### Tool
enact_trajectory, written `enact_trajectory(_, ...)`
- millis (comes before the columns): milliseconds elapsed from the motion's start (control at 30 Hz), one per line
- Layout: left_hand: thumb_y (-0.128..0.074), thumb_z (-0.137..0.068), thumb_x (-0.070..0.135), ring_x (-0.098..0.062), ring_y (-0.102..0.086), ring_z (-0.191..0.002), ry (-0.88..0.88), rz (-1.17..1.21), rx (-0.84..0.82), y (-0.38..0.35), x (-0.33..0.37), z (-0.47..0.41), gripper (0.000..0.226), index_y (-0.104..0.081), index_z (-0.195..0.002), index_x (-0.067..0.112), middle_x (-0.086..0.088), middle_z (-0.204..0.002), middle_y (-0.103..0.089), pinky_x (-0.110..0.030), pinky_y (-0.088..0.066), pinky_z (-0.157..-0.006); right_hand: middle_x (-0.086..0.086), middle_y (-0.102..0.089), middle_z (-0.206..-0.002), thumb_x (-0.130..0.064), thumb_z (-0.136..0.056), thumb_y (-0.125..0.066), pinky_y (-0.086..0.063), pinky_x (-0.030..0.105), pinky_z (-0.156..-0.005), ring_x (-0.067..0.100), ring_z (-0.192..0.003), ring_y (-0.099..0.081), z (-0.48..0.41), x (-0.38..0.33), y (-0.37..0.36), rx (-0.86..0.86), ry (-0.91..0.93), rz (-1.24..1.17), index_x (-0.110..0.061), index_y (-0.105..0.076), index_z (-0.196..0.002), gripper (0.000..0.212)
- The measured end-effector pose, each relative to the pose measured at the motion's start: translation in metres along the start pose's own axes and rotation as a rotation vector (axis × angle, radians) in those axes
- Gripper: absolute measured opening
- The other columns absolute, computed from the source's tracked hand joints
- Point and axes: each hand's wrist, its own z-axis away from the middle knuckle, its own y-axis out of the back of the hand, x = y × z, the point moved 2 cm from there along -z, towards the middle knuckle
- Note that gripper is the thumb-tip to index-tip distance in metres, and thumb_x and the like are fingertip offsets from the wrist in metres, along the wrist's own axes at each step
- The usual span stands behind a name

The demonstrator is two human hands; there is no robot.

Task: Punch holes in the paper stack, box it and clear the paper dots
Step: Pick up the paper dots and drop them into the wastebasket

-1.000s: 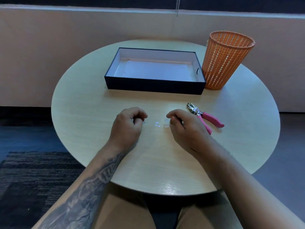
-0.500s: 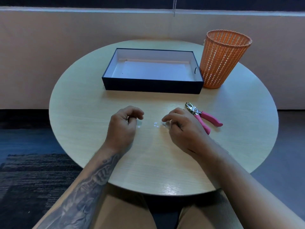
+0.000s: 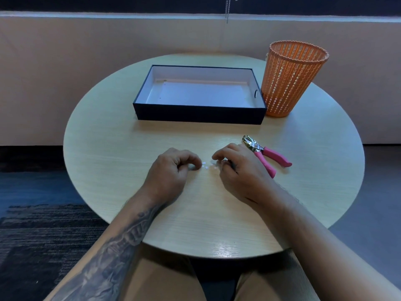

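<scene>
Several small white paper dots (image 3: 206, 166) lie on the round wooden table (image 3: 108, 161), in the narrow gap between my hands. My left hand (image 3: 171, 172) rests on the table with its fingers curled, fingertips touching the table just left of the dots. To their right, my right hand (image 3: 240, 172) is also curled, its fingertips down beside the dots. Whether either hand pinches a dot is hidden. The white paper stack (image 3: 201, 93) lies flat inside the open dark box (image 3: 199, 115) at the back of the table.
A pink-handled hole punch (image 3: 265, 156) lies on the table right behind my right hand. An orange mesh waste basket (image 3: 290, 83) stands at the box's right end. A dark rug (image 3: 43, 235) covers the floor on the left.
Both hands have slid toward each other across the table. The gap between them is narrower and the dots lie closer together.
</scene>
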Motion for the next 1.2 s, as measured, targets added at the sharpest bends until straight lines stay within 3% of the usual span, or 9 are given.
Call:
enact_trajectory(100,-0.049,-0.084,0.002,-0.008,-0.063,-0.099,-0.066,0.027,-0.108,-0.001,0.001,0.001,0.046,-0.075,-0.100,0.036,0.007,-0.103,-0.067,-0.031,-0.054,-0.084,-0.015,-0.065,-0.102,-0.007,-0.085,-0.053,-0.048,0.030,-0.086,0.005,-0.100,-0.054,-0.001,0.003,-0.001,-0.034,0.021,0.026,-0.027,-0.072,-0.105,0.034)
enact_trajectory(267,-0.048,-0.085,-0.002,-0.013,-0.064,-0.102,-0.050,0.196,-0.035,0.003,0.003,0.000,0.042,-0.070,-0.100,0.031,0.011,-0.104,-0.071,-0.035,-0.054,-0.074,-0.011,-0.064,-0.124,-0.024,-0.091,-0.046,-0.043,0.034,-0.096,0.011,-0.117,-0.050,0.001,-0.009,0.002,-0.172,0.074,0.145,-0.033,-0.068,-0.123,0.040)
enact_trajectory(400,-0.052,-0.089,-0.002,-0.012,-0.064,-0.100,-0.043,0.172,-0.026,0.002,0.001,0.000,0.038,-0.067,-0.102,0.030,0.011,-0.103,-0.069,-0.033,-0.055,-0.074,-0.010,-0.056,-0.137,-0.035,-0.095,-0.042,-0.036,0.039,-0.104,0.015,-0.131,-0.042,0.000,-0.012,0.003,-0.312,0.122,0.231,-0.039,-0.063,-0.130,0.041)
enact_trajectory(500,-0.057,-0.090,0.005,-0.007,-0.062,-0.098,-0.061,0.088,-0.028,0.000,-0.001,0.000,0.030,-0.068,-0.103,0.029,0.015,-0.103,-0.067,-0.029,-0.052,-0.079,-0.013,-0.058,-0.133,-0.032,-0.094,-0.051,-0.040,0.038,-0.104,0.009,-0.128,-0.044,0.001,-0.008,0.005,-0.271,0.096,0.156,-0.036,-0.068,-0.122,0.032)
enact_trajectory(667,-0.057,-0.087,0.022,-0.011,-0.054,-0.109,-0.193,-0.160,-0.035,-0.006,-0.004,-0.002,0.022,-0.073,-0.102,0.027,0.017,-0.108,-0.067,-0.046,-0.045,-0.096,-0.007,-0.066,-0.112,-0.025,-0.085,-0.053,-0.051,0.037,-0.093,0.011,-0.108,-0.060,0.002,0.000,0.007,-0.069,0.026,-0.056,-0.019,-0.074,-0.103,0.028)
enact_trajectory(767,-0.052,-0.087,0.034,-0.010,-0.050,-0.116,-0.205,-0.231,-0.061,-0.008,-0.001,-0.001,0.026,-0.072,-0.103,0.029,0.016,-0.115,-0.064,-0.046,-0.042,-0.099,-0.006,-0.065,-0.100,-0.011,-0.081,-0.054,-0.052,0.040,-0.084,0.014,-0.098,-0.061,0.004,0.003,0.005,-0.007,-0.018,-0.038,-0.016,-0.071,-0.087,0.019)
enact_trajectory(833,-0.048,-0.086,0.038,-0.011,-0.047,-0.121,-0.216,-0.279,-0.103,-0.009,0.000,-0.001,0.030,-0.071,-0.103,0.030,0.014,-0.121,-0.062,-0.045,-0.040,-0.101,-0.008,-0.066,-0.099,-0.011,-0.080,-0.053,-0.051,0.041,-0.084,0.015,-0.098,-0.059,0.006,0.002,0.005,-0.023,-0.010,-0.003,-0.020,-0.071,-0.082,0.020)
enact_trajectory(1000,-0.045,-0.093,0.038,-0.011,-0.039,-0.133,-0.273,-0.364,-0.192,-0.010,0.001,-0.001,0.035,-0.068,-0.119,0.036,0.010,-0.136,-0.055,-0.038,-0.032,-0.106,-0.012,-0.067,-0.112,-0.020,-0.086,-0.053,-0.049,0.039,-0.090,0.013,-0.109,-0.056,0.005,0.003,0.004,-0.083,0.038,0.049,-0.031,-0.078,-0.094,0.028)
enact_trajectory(1200,-0.049,-0.090,0.033,-0.010,-0.049,-0.124,-0.200,-0.229,-0.100,-0.009,-0.003,-0.002,0.028,-0.071,-0.106,0.028,0.012,-0.123,-0.061,-0.047,-0.041,-0.104,-0.010,-0.067,-0.110,-0.023,-0.085,-0.044,-0.049,0.039,-0.094,0.013,-0.108,-0.058,0.005,0.001,0.005,-0.027,-0.038,-0.027,-0.021,-0.075,-0.101,0.035)
